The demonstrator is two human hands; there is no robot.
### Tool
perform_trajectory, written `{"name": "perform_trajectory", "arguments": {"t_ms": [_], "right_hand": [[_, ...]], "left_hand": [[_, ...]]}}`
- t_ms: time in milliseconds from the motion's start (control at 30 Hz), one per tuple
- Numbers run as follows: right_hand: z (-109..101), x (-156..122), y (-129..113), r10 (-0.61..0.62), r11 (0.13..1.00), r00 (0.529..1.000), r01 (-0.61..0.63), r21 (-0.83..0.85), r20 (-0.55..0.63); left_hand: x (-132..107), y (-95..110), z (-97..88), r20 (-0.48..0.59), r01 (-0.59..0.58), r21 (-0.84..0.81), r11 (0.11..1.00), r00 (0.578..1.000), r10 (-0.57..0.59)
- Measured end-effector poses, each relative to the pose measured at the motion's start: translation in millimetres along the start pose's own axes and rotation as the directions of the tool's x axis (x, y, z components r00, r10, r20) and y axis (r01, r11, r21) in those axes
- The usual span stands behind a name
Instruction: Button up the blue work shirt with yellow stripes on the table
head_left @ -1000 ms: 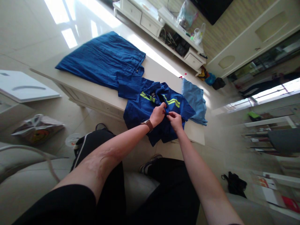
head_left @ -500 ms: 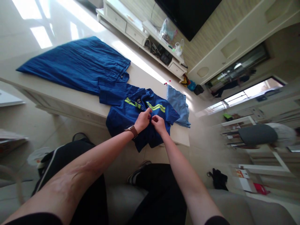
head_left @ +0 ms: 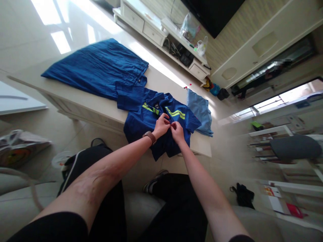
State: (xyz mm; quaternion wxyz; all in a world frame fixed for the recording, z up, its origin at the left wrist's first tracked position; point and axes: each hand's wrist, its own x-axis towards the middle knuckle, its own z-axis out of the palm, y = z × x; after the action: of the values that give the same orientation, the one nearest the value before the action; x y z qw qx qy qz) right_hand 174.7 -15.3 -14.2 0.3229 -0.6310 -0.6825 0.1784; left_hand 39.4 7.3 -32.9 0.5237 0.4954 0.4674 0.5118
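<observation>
A dark blue short-sleeved shirt (head_left: 137, 122) with yellow-green stripes across the chest lies spread on the low table (head_left: 203, 144), its lower edge hanging over the near side. My left hand (head_left: 162, 126), with a brown-strapped watch at the wrist, pinches the front opening of the shirt. Right beside it my right hand (head_left: 177, 132) is closed on the same front edge, fingertips nearly touching the left ones. Whether a button is between the fingers is too small to tell. Blue folded trousers (head_left: 96, 72) lie to the left, partly under the shirt's sleeve.
A light blue folded cloth (head_left: 200, 112) lies on the table right of the shirt. Beyond stands a white TV cabinet (head_left: 151, 32) with bags on it. A grey chair (head_left: 295, 147) is at the right, and a black bag (head_left: 243, 195) lies on the floor. Another person (head_left: 267, 75) stands far back.
The whole view has shifted, so everything appears slightly further right. Both hands stay at the shirt's front, with the fingers slightly repositioned.
</observation>
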Motion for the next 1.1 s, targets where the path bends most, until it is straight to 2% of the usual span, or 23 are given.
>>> {"name": "perform_trajectory", "arguments": {"t_ms": [133,200,333,400,533,700,833,933,1033,1100], "right_hand": [[-1,0,4,0.059,0.995,0.998,-0.059,0.075,0.012],[0,-1,4,0.07,0.995,0.998,-0.069,0.072,-0.005],[4,-5,1,0.006,1.0,0.996,-0.008,-0.029,-0.089],[7,-8,-1,-0.04,0.996,0.994,0.031,-0.087,-0.102],[10,-14,-3,-0.085,0.986,0.992,0.071,-0.152,-0.088],[12,-18,-2,-0.092,0.984,0.994,0.082,-0.157,-0.058],[12,-15,4,-0.02,0.997,0.998,0.016,-0.07,-0.056],[10,-7,11,0.114,0.99,0.993,-0.112,0.083,-0.015],[8,0,12,0.296,0.935,0.955,-0.292,0.203,0.01],[6,1,4,0.36,0.903,0.933,-0.349,0.252,0.002]], "left_hand": [[-2,2,0.1,0.016,0.007,-0.04,0.999,1.0,-0.007],[-6,5,-0.1,-0.007,0.023,-0.007,1.0,1.0,-0.023],[-14,9,-0.1,-0.077,0.12,0.139,0.983,0.991,-0.11],[-15,10,0.3,-0.077,0.159,0.146,0.977,0.986,-0.149],[-13,4,2.9,-0.08,0.197,0.052,0.979,0.978,-0.193],[-11,-7,9.8,-0.154,0.304,-0.101,0.947,0.936,-0.316],[-12,-9,13.5,-0.177,0.311,-0.165,0.936,0.924,-0.339],[-10,-9,12.9,-0.128,0.293,-0.215,0.932,0.937,-0.324],[-9,-8,10.8,-0.108,0.255,-0.183,0.95,0.955,-0.277],[-12,-6,10.3,-0.117,0.238,-0.111,0.965,0.961,-0.25]]}}
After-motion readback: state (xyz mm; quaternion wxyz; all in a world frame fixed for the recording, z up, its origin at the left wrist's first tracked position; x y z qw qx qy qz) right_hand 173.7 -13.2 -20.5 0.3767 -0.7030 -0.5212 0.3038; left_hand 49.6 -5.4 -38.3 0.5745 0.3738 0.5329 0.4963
